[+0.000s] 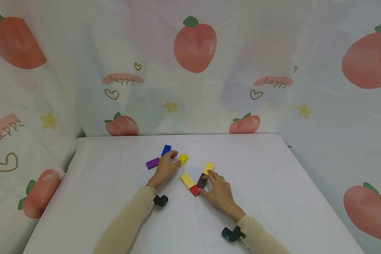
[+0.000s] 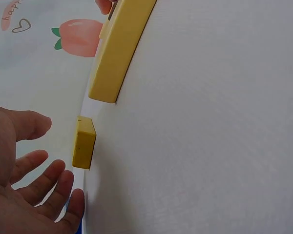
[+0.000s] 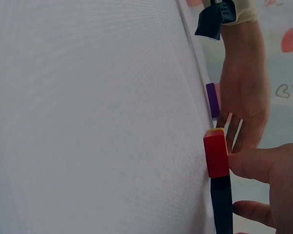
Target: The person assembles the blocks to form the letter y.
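Observation:
My left hand (image 1: 168, 165) is over the back of the table, thumb and fingers apart, with the thumb tip right at a bright yellow block (image 1: 183, 159). In the left wrist view that yellow block (image 2: 84, 144) stands beyond the spread fingers. My right hand (image 1: 218, 190) touches a row of blocks. Its thumb rests against the red block (image 3: 216, 155), and a fingertip is at the black block (image 3: 222, 204). A pale yellow block (image 1: 187, 181) adjoins the red one on the left; another pale yellow block (image 1: 209, 167) lies beyond the black one, forming a V shape.
Left of my left hand lies a purple block (image 1: 152, 163), and a blue block (image 1: 166, 150) sits behind it, partly covered by the hand. White cloth (image 1: 273, 197) covers the table. A printed curtain (image 1: 197, 91) hangs behind and at both sides.

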### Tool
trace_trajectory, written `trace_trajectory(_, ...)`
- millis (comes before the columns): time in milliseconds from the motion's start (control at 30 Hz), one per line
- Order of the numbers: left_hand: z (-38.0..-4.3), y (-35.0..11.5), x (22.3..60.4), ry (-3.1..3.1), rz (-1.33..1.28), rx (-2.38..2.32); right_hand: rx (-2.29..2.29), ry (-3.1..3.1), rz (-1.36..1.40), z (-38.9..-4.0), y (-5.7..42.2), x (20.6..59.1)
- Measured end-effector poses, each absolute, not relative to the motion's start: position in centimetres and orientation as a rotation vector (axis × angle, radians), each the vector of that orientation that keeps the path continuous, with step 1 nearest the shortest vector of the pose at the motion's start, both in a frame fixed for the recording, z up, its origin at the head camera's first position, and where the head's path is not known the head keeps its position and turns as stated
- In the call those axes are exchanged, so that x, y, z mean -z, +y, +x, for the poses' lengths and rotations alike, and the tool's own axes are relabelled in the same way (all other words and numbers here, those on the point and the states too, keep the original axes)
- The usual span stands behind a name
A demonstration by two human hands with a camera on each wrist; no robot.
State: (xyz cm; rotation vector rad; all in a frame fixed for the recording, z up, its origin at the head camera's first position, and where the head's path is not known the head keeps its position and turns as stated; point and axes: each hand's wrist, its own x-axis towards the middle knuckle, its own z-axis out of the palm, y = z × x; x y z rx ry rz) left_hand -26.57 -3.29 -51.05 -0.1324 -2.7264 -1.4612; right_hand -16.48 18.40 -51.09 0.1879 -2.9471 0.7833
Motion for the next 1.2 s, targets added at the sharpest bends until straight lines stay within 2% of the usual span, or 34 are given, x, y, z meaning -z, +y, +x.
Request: trace_trajectory(1200, -27.6, -1.3, 51.8, -2.932, 0.054, 1.167, -0.764, -2.939, 0.195, -16.6, 18.5, 51.4)
